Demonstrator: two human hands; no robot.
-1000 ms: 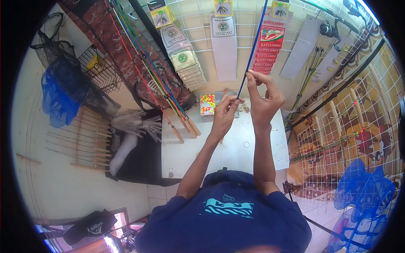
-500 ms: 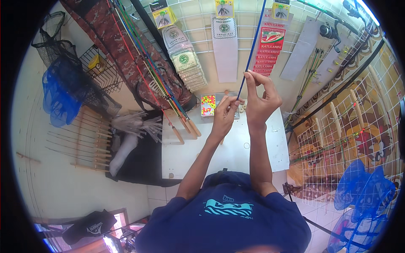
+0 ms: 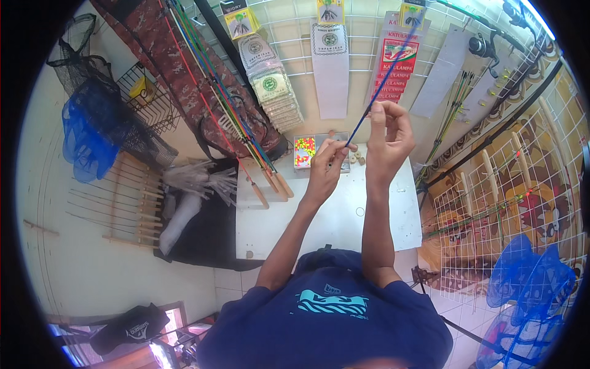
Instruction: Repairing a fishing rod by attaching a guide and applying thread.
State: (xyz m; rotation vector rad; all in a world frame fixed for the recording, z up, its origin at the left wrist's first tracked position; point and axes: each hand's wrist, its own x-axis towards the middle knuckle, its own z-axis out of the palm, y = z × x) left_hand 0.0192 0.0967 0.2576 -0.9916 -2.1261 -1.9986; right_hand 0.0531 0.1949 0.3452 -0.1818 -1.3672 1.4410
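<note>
The left hand [image 3: 327, 163] has a clenched grip, thumb and fingers pinching the lower end of a slender, dark-blue, stick-like rod [image 3: 359, 126]. The right hand [image 3: 391, 141] grasps the same rod farther up between thumb and fingertips. The rod slants up to the right above the white, flat tabletop [image 3: 295, 227], its far part crossing in front of a hanging strip of glossy red packets [image 3: 393, 74] printed with bold white lettering and a picture panel.

Beside it hangs a long white paper card [image 3: 330, 80] with dark lettering around a round green emblem; farther left, a cascade of cream plastic packets [image 3: 275, 89] repeats such an emblem. Under the left hand's side, a clear box of red and yellow beads [image 3: 303, 152] sits on the tabletop. The navy cloth T-shirt [image 3: 332, 332] bears a turquoise graphic.
</note>
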